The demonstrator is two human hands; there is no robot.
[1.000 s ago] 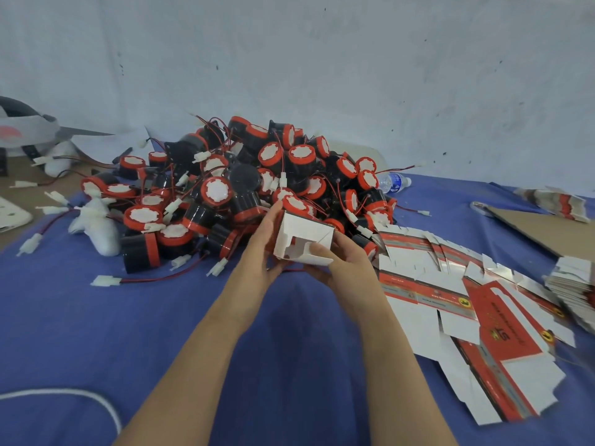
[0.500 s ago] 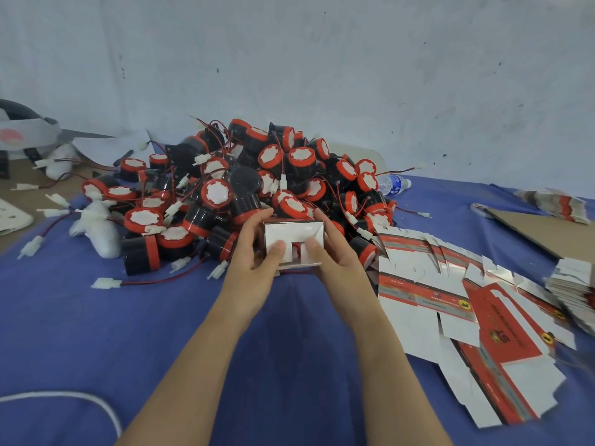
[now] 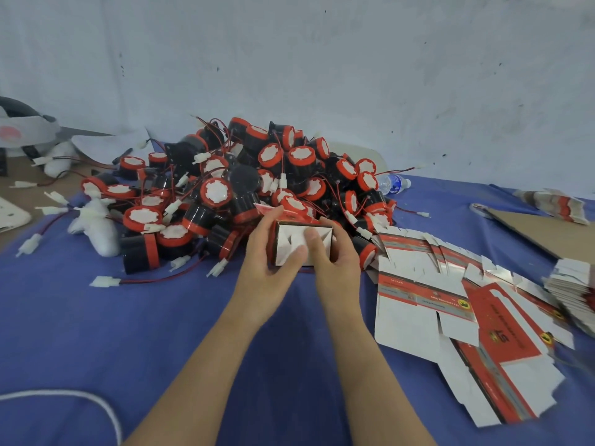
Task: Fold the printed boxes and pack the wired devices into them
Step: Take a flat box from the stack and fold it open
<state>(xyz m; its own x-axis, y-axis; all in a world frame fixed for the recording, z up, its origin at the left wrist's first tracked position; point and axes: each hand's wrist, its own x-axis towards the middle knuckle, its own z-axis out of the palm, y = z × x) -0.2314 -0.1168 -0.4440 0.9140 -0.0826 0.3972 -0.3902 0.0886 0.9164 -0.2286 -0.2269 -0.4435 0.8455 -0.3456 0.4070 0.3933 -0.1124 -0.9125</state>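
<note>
Both hands hold one small printed box (image 3: pixel 291 241) at the table's middle, its white end flaps facing me. My left hand (image 3: pixel 269 267) grips its left side, with the thumb pressed on a flap. My right hand (image 3: pixel 335 257) grips the right side, its thumb laid across the flaps. Just behind the box rises a big heap of black-and-red wired devices (image 3: pixel 244 188) with white connectors. Flat unfolded box blanks (image 3: pixel 450 304), white with red print, lie spread to the right.
A blue cloth (image 3: pixel 112 333) covers the table. A stack of blanks (image 3: pixel 576 294) sits at the right edge, brown cardboard (image 3: pixel 544 233) behind it. A water bottle (image 3: pixel 394 183) lies behind the heap. A white cord (image 3: pixel 80 400) curves at the lower left.
The box has turned so its end flaps face me, and both thumbs have moved onto the flaps, pressing them inward. The hands stay at the same spot in front of the heap.
</note>
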